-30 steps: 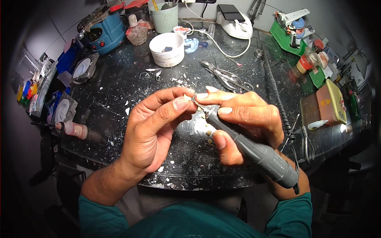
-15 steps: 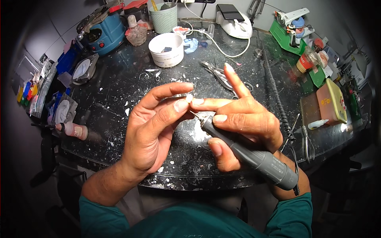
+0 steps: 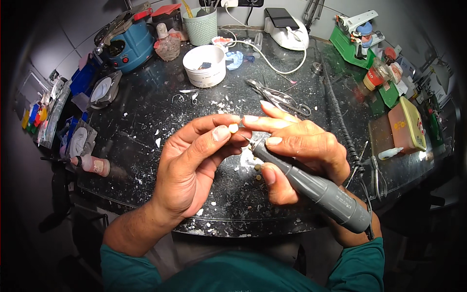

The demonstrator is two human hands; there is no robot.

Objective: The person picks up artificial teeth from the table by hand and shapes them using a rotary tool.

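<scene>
Pinched between the thumb and index finger of my left hand (image 3: pixel 189 163) is a small cream tooth-like piece (image 3: pixel 233 128). My right hand (image 3: pixel 304 155) grips a grey rotary handpiece (image 3: pixel 314 186), its body slanting from the fingers down over my right wrist. A thin bur (image 3: pixel 247 139) at its front end points toward my left fingertips, just below the piece. Whether the bur touches the piece cannot be made out. An outstretched right finger meets my left fingertips beside it. Several small yellowish bits (image 3: pixel 258 168) lie on the black bench under the handpiece.
White debris dots the black bench (image 3: pixel 131 141). Beyond my hands are scissor-like tools (image 3: pixel 279 96), a white tub (image 3: pixel 204 73) and a blue machine (image 3: pixel 129 51). A coiled cord (image 3: pixel 340 112) runs down the right, near pliers (image 3: pixel 377 177) and a lidded box (image 3: pixel 406 124). A pink-labelled bottle (image 3: pixel 92 164) stands left.
The raised finger of my right hand has come down. The handpiece tip has shifted slightly right, and the small piece is turned and shows more clearly between my left fingers.
</scene>
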